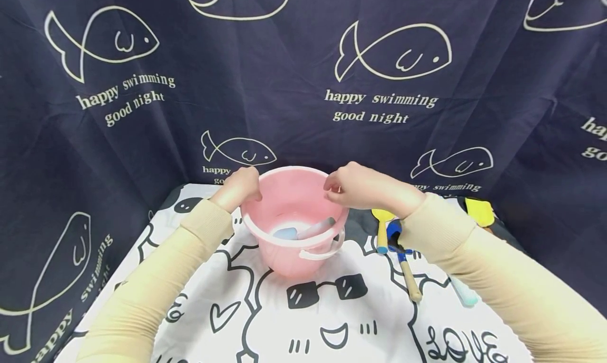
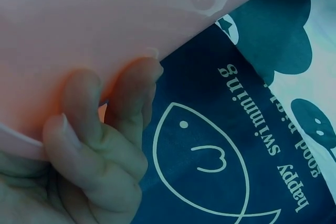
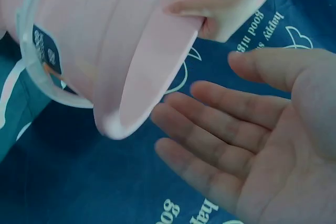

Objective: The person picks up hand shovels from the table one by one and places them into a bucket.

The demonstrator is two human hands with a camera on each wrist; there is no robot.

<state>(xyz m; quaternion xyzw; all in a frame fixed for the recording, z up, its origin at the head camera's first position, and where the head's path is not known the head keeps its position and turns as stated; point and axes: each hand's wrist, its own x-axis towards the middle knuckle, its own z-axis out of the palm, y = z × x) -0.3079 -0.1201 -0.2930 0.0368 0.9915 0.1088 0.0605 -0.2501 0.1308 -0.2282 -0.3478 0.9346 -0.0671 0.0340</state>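
Observation:
A pink bucket (image 1: 284,258) stands on the cloth-covered table, its white handle (image 1: 327,254) hanging down on the near right side. My left hand (image 1: 242,185) grips the bucket's left rim; in the left wrist view its fingers press the pink outer wall. Beside the right rim is my right hand (image 1: 358,186). Seen from the right wrist, this hand's fingers (image 3: 210,132) are spread and loosely bent, with nothing held in them. Inside the bucket lie a light blue piece (image 1: 286,234) and a greyish long piece (image 1: 316,229), their kinds unclear.
Right of the bucket lie a small yellow shovel (image 1: 382,234), a blue-headed tool with a wooden handle (image 1: 410,280) and a pale teal handle (image 1: 466,293). A yellow blade (image 1: 480,213) lies farther right, partly behind the right sleeve. A dark fish-print curtain (image 1: 303,89) hangs behind the table.

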